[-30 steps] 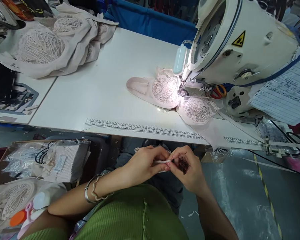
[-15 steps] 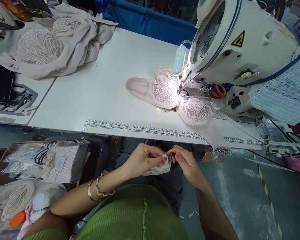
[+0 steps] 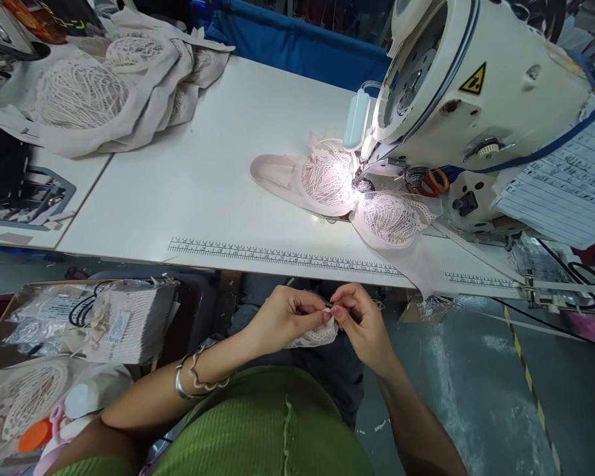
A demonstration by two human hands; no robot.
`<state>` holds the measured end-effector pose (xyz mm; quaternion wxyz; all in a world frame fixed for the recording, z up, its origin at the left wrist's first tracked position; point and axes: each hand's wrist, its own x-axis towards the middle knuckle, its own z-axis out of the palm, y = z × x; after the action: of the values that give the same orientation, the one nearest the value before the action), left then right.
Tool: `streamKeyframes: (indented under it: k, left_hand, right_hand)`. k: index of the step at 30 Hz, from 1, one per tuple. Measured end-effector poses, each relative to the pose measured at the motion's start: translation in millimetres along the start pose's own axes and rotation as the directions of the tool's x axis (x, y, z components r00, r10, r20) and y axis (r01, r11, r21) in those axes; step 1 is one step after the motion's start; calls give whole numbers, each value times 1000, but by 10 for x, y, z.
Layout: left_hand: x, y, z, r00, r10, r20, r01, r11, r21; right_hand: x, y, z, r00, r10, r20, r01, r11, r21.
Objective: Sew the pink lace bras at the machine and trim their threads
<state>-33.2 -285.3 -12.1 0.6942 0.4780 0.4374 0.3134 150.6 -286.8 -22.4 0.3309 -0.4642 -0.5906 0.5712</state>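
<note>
Over my lap, below the table's front edge, my left hand [image 3: 290, 318] pinches a small pale lace piece [image 3: 313, 335] between thumb and fingers. My right hand [image 3: 361, 324] meets it at the piece's upper right corner, thumb and fingertips pressed together. What sits between the right fingertips is too small to make out. On the table ahead, a pale pink lace bra [image 3: 394, 218] lies under the needle of a lit sewing machine [image 3: 476, 86], one cup on each side of the needle. One of its wings hangs over the table edge.
More lace bras [image 3: 79, 99] are heaped at the table's left. A printed ruler [image 3: 277, 256] runs along the front edge. Orange-handled scissors [image 3: 436, 182] rest beside the machine. A cardboard box [image 3: 17, 311] with bagged parts stands low at left, near bottles and an orange cap [image 3: 34, 435].
My right hand has turned and its fingertips have closed in on the lace corner beside my left fingers. My left hand and the bra on the machine have stayed put.
</note>
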Motion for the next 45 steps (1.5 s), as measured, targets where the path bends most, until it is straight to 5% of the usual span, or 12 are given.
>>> streamKeyframes:
  k: [9,19,28,38,45]
  left_hand:
    - [-7,-3,-19,1000,-11,2,11,998,65]
    - [-12,1,-16,1000,12,4,-12,997,80]
    - [-13,8,-16,1000,-7,0,7,996,84]
    - [-13,-37,-7,999,1,-43,3,994,112]
    - [-37,-113,28,991,92,-92,-77,985,155]
  right_hand:
    - [26,-36,-91,987,36,154,-44,998,50]
    - [3,8,-7,999,22,26,-23,998,50]
    - [29,-23,-57,988,55,142,-69,993,94]
    - [36,61,-49,999,2,-33,1,996,89]
    - [3,-108,13,996,-70,-56,57,976,-210]
